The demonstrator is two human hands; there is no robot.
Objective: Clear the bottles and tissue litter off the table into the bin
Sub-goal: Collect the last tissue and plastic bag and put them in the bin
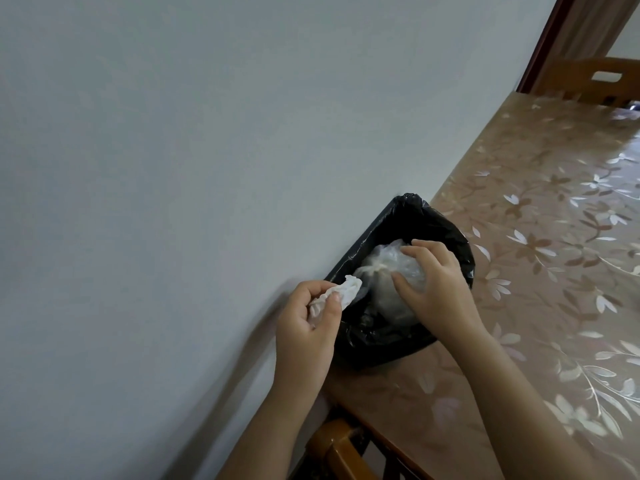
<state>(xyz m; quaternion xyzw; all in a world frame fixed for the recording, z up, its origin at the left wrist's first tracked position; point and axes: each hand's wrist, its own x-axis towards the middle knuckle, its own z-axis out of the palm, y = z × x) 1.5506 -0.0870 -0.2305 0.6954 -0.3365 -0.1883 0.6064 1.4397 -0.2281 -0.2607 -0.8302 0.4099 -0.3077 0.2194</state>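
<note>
While the left hand (pixel 304 327) pinches a crumpled white tissue (pixel 334 294) between thumb and curled fingers, the tissue's free end projects past the fingertips over the near-left rim of the bin (pixel 446 230). Lined with a black bag, the bin stands on the table (pixel 540 237) against the wall (pixel 173 150), with its mouth directly under both sets of fingers. Within that mouth, the right hand (pixel 438 285) spreads its fingers over a translucent plastic bottle (pixel 384 268); thumb and fingertips press on its crinkled surface, though whether they grip it or merely rest on it cannot be told. The bottle lies inside the liner, beyond the right thumb and just beside the tissue's tip. A floral cover coats the table to the right of the right wrist.
</note>
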